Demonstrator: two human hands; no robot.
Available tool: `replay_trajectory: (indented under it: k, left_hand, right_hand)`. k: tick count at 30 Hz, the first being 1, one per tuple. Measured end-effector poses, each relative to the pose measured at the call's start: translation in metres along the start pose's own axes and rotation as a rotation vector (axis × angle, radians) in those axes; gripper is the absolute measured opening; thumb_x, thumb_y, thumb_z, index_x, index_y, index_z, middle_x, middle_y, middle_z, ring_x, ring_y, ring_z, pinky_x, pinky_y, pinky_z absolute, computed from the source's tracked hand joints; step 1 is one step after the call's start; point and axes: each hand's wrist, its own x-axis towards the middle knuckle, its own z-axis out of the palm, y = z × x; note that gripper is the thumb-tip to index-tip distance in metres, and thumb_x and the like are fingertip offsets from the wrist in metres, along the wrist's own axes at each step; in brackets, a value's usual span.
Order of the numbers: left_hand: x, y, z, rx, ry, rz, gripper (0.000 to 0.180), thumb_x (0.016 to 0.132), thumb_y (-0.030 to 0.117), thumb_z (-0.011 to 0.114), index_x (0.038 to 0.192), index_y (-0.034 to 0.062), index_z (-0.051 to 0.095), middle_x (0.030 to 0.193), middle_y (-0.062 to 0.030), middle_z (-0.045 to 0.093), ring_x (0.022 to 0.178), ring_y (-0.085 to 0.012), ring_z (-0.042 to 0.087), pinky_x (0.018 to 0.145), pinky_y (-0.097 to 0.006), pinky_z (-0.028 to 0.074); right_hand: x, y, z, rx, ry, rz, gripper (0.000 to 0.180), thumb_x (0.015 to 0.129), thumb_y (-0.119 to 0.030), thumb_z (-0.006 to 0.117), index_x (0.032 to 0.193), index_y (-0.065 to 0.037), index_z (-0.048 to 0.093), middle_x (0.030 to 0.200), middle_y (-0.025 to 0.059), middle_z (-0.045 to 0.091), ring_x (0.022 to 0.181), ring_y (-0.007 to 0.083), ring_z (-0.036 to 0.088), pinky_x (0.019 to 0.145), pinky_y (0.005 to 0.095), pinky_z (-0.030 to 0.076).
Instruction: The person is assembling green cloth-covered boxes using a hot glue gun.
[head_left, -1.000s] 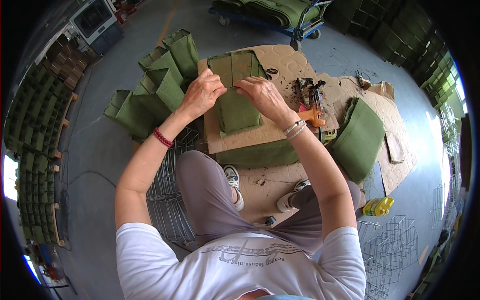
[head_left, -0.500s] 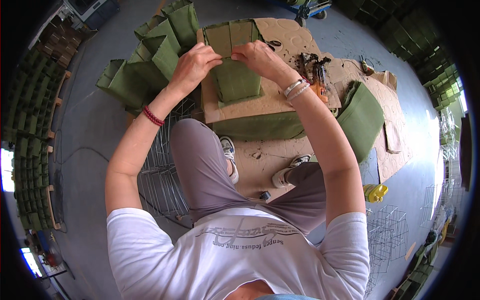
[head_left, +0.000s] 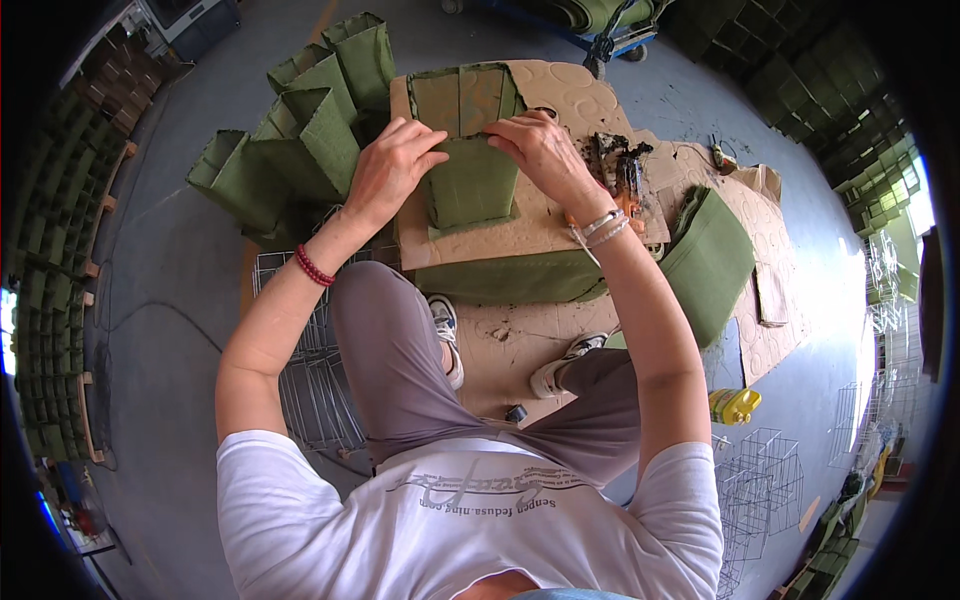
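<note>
A green fabric box (head_left: pixel 472 185) with an open top stands on a cardboard-covered work surface (head_left: pixel 500 247) in front of me. My left hand (head_left: pixel 393 170) pinches the near rim at its left part, thumb and fingers closed over the edge. At the right part of the same rim, my right hand (head_left: pixel 543 152) grips the edge with bent fingers. A short stretch of rim shows between the two hands. An orange tool (head_left: pixel 626 200) smeared with black lies on the cardboard, just right of my right wrist.
Several finished-looking green boxes (head_left: pixel 300 150) stand to the left. Folded green fabric (head_left: pixel 708 265) leans at the right. Wire frames (head_left: pixel 320 390) lie beside my left leg, others (head_left: pixel 755 490) at the lower right, near a yellow container (head_left: pixel 735 406). A blue cart (head_left: pixel 625 45) stands at the back.
My right hand has shifted right along the rim, so the gap between my hands is wider. The whole scene sits slightly lower as the view tilts.
</note>
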Motion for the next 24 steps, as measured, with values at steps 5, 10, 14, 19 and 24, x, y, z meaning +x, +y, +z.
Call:
replay_trajectory:
  k: [5,10,14,19,24]
  left_hand:
    - [0.002,-0.004,0.005,0.092,0.009,-0.014,0.009,0.077,0.009,0.07,0.083,0.0032,0.068,0.075,-0.0052,0.056,0.076,-0.0222,0.056,0.066,-0.035,0.049]
    - [0.007,-0.006,0.002,-0.005,-0.053,-0.05,0.01,0.078,0.01,0.069,0.081,0.0003,0.067,0.072,-0.0072,0.055,0.074,-0.024,0.053,0.065,-0.036,0.045]
    - [0.007,-0.006,0.008,0.026,-0.028,-0.046,0.012,0.081,0.014,0.067,0.077,0.003,0.068,0.07,-0.0066,0.054,0.074,-0.0228,0.054,0.067,-0.035,0.048]
    - [0.008,-0.012,0.0,0.011,-0.065,-0.143,0.014,0.084,0.015,0.066,0.079,0.0025,0.068,0.071,-0.0073,0.055,0.074,-0.0231,0.055,0.068,-0.036,0.048]
    - [0.0,-0.006,0.007,-0.019,0.223,-0.019,0.008,0.079,0.009,0.069,0.084,0.0032,0.068,0.075,-0.0048,0.057,0.077,-0.0213,0.057,0.065,-0.034,0.049]
  right_hand:
    - [0.0,0.003,0.005,0.025,-0.1,0.036,0.011,0.085,-0.01,0.063,0.094,-0.003,0.065,0.084,0.0125,0.068,0.081,0.0307,0.062,0.077,0.0381,0.049]
    - [0.008,-0.003,-0.007,0.023,-0.173,0.057,0.009,0.084,-0.008,0.061,0.091,-0.004,0.064,0.083,0.0128,0.067,0.078,0.0335,0.061,0.075,0.039,0.049]
    - [0.002,-0.007,0.003,0.02,-0.075,0.024,0.009,0.083,-0.009,0.062,0.09,-0.003,0.064,0.082,0.0126,0.067,0.079,0.0311,0.063,0.073,0.0396,0.049]
    - [0.014,-0.012,0.003,0.002,-0.127,0.094,0.007,0.084,-0.008,0.061,0.086,-0.002,0.064,0.08,0.0136,0.067,0.078,0.031,0.064,0.073,0.0397,0.049]
    - [0.01,-0.011,0.002,0.07,-0.074,0.077,0.021,0.084,-0.007,0.06,0.105,-0.002,0.061,0.094,0.0158,0.066,0.085,0.032,0.063,0.077,0.041,0.049]
